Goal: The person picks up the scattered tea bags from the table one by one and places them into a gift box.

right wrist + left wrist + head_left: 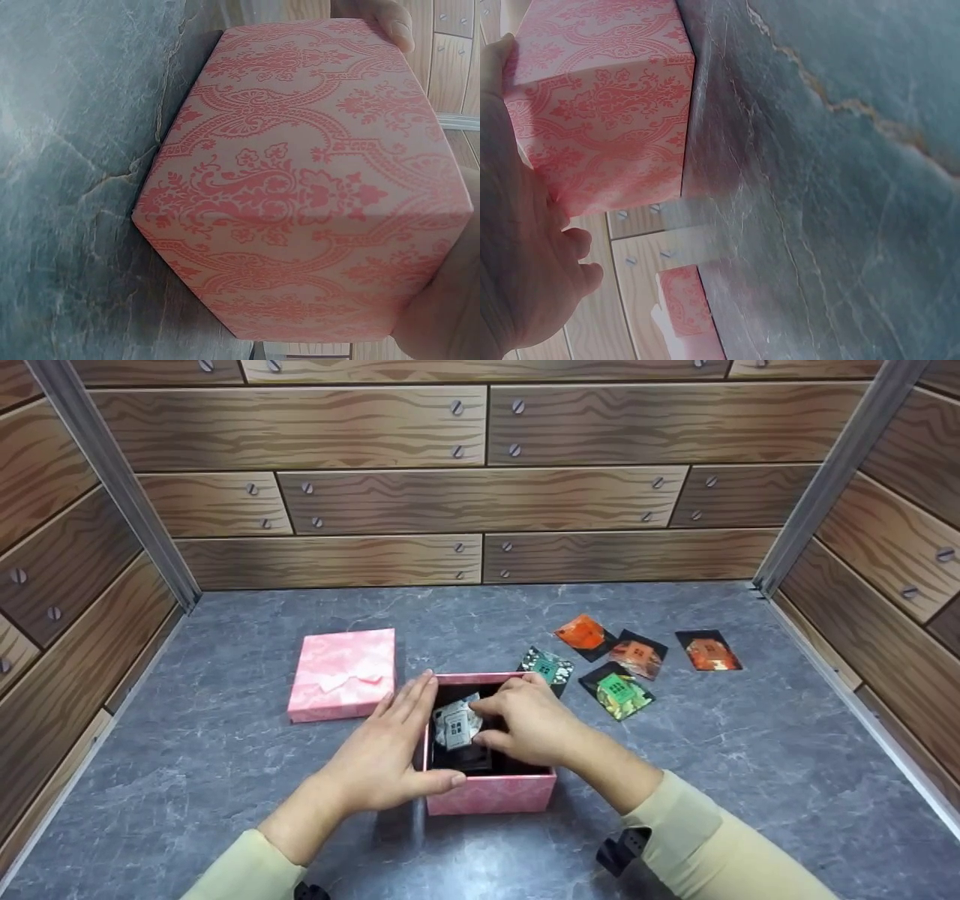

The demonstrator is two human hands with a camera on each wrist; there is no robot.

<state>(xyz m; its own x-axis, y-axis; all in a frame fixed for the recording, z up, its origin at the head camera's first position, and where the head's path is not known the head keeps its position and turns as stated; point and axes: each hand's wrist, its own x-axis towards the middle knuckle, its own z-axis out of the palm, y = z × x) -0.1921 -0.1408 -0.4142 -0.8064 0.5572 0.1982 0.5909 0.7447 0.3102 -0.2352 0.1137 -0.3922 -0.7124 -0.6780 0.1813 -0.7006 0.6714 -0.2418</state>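
A pink patterned box (491,796) with a dark inside stands without its lid in front of me. My left hand (379,754) rests along its left wall with straight fingers, the thumb lying at the near rim; the left wrist view shows this hand (525,255) against the box's side. Inside the box, my right hand (532,720) pinches the right edge of a small pale sachet (456,726) between thumb and index finger. Its other fingers are partly hidden. Black packets (472,759) lie beneath the sachet. In the right wrist view the box wall (255,150) hides what the fingers hold.
The pink lid with a bow (345,671) lies left of the box. Beyond the box and to its right lie several sachets: a teal one (546,666), a green one (619,690), orange ones (585,634) and a red-brown one (709,650). Wood-patterned walls (480,502) enclose the grey marbled table (225,750).
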